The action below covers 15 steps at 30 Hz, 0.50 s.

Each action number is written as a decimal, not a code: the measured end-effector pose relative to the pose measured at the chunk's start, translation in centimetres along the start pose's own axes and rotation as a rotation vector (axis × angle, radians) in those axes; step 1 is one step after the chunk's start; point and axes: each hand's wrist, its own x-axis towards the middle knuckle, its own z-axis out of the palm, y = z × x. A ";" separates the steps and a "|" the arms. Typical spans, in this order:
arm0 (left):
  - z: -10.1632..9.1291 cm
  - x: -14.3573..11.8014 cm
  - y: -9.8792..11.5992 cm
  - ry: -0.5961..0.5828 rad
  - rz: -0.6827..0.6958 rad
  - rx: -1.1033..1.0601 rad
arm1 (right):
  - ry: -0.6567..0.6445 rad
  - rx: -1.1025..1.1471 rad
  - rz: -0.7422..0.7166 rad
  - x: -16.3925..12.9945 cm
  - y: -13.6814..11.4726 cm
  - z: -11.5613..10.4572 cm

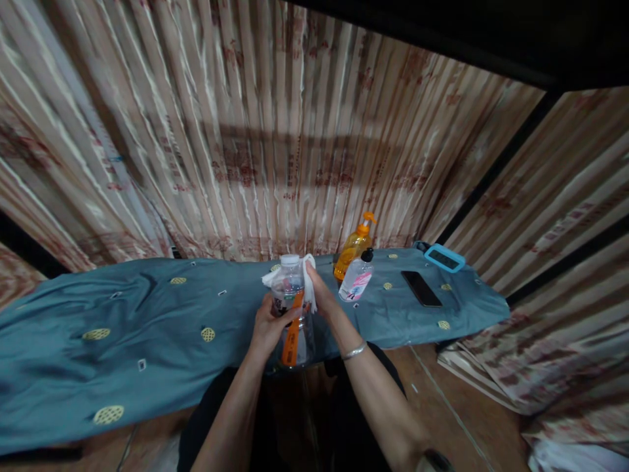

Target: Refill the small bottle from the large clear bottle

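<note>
A clear plastic bottle (291, 334) with a white cap and an orange label stands near the table's front edge, in front of me. My left hand (269, 322) is wrapped round the bottle's left side, thumb across its front. On the bottle's right side my right hand (322, 292) presses a white cloth (308, 282) against it. Part of the cloth also shows behind the bottle, to the left of the cap. The fingers of my right hand are partly hidden by the cloth.
Right of my hands stand an orange pump bottle (351, 252) and a clear bottle with a black cap (357, 278). Further right lie a black phone (421, 288) and a blue-framed device (445, 258). A blue-green cloth (167, 328) covers the table; curtains (295, 131) hang behind.
</note>
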 end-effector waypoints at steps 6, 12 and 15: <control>0.0 0.1 -0.4 0.125 0.073 0.093 | 0.149 0.070 -0.106 -2.1 1.9 0.1; 0.5 -0.4 0.3 0.079 0.094 0.105 | 0.190 -0.019 -0.231 -3.9 1.6 1.6; 0.5 -0.4 0.5 0.070 0.065 0.062 | 0.134 -0.062 -0.192 -2.3 0.2 1.0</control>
